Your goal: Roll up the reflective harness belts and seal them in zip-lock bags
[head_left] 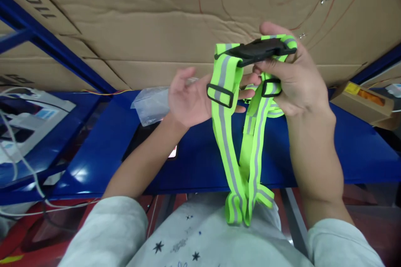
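A neon-green reflective harness (227, 133) with grey stripes hangs in front of me, its lower loops dangling over my shirt. My right hand (297, 77) is closed on it near the black side-release buckle (257, 50), which looks fastened. Two black slide adjusters, a left one (220, 95) and a right one (271, 87), sit on the straps. My left hand (194, 98) is open, palm up, with its fingers reaching behind the left strap; whether they touch it I cannot tell. More green webbing (275, 110) shows behind the straps, partly hidden by my right hand.
A clear plastic bag (150, 104) lies on the blue shelf (194, 171) behind my left wrist, near a partly hidden phone (173, 152). An open cardboard box (363, 102) with orange contents stands right. White cables (34, 179) run at left. Cardboard (140, 29) backs the shelf.
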`<state>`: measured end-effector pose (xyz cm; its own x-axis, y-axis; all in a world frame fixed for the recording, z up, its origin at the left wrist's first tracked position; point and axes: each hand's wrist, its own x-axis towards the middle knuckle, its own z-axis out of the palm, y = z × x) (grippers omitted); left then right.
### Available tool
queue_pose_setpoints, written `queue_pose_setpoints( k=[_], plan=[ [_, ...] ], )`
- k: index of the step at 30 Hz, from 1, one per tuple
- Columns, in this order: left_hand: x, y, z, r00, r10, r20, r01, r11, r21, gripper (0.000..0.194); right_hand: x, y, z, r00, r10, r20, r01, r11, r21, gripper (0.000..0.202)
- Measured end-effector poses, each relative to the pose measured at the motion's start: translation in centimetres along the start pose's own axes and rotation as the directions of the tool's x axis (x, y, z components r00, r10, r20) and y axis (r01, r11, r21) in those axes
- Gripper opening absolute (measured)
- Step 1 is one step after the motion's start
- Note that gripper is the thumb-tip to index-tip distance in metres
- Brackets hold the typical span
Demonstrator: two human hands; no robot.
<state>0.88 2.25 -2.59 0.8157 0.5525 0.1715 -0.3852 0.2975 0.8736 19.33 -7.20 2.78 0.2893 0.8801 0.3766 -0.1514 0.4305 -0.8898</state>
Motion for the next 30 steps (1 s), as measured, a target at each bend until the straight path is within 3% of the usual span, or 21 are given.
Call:
queue_pose_setpoints(
  k=[2,4,6,8,11,14,19,22,24,25,27,30],
  plan=[
    [-0.1,0.2,0.1,0.992,0.02,0.122,-0.02,1.0,0.001,0.086,0.4,0.3,-0.2,0.999,-0.027,-0.021,0.027,1.0,-0.006,0.045],
    [-0.2,0.2,0.5,0.978,0.042,0.202,-0.055,0.997,0.061,0.083,0.6,0.7,-0.2,0.995,-0.088,-0.054,0.087,0.996,-0.03,0.041],
    [-0.3,0.1,1.3,0.987,0.068,0.147,-0.091,0.983,0.158,0.06,0.6,1.0,0.0,0.985,-0.146,-0.089,0.141,0.988,-0.061,0.041],
    [-0.3,-0.2,2.1,0.992,0.122,0.014,-0.122,0.964,0.234,0.043,0.5,1.1,0.4,0.986,-0.137,-0.097,0.128,0.988,-0.092,0.046],
    [0.0,-0.7,2.5,0.964,0.243,-0.105,-0.205,0.936,0.287,0.037,0.4,1.0,0.7,0.995,-0.066,-0.076,0.058,0.992,-0.108,0.055],
    [0.5,-1.2,2.3,0.949,0.295,-0.114,-0.263,0.936,0.233,0.04,0.5,0.8,0.7,1.0,-0.02,-0.023,0.017,0.99,-0.143,0.066],
    [0.7,-1.9,1.9,0.996,0.091,0.019,-0.092,0.984,0.15,0.044,0.3,1.4,1.3,0.998,0.011,0.063,-0.003,0.993,-0.12,0.064],
    [0.2,-2.4,2.4,0.995,0.034,0.098,-0.052,0.982,0.182,0.04,0.0,2.2,2.0,0.999,-0.039,0.012,0.04,0.995,-0.094,0.054],
    [-0.1,-2.6,2.7,0.997,0.01,0.074,-0.024,0.983,0.183,0.039,0.0,2.3,1.9,0.996,-0.084,0.0,0.083,0.989,-0.124,0.048],
    [-0.2,-2.5,2.8,0.999,-0.006,0.036,0.0,0.986,0.168,0.039,0.1,2.1,1.5,0.995,-0.098,0.033,0.102,0.983,-0.154,0.047],
    [-0.3,-2.1,2.7,0.998,-0.039,-0.058,0.045,0.992,0.122,0.039,0.3,1.2,0.2,0.975,-0.06,0.213,0.109,0.968,-0.226,0.05],
    [-0.3,-1.3,2.5,0.99,-0.101,-0.099,0.11,0.99,0.085,0.034,0.5,-0.4,-1.8,0.848,0.105,0.52,0.051,0.96,-0.277,0.061]
  ],
)
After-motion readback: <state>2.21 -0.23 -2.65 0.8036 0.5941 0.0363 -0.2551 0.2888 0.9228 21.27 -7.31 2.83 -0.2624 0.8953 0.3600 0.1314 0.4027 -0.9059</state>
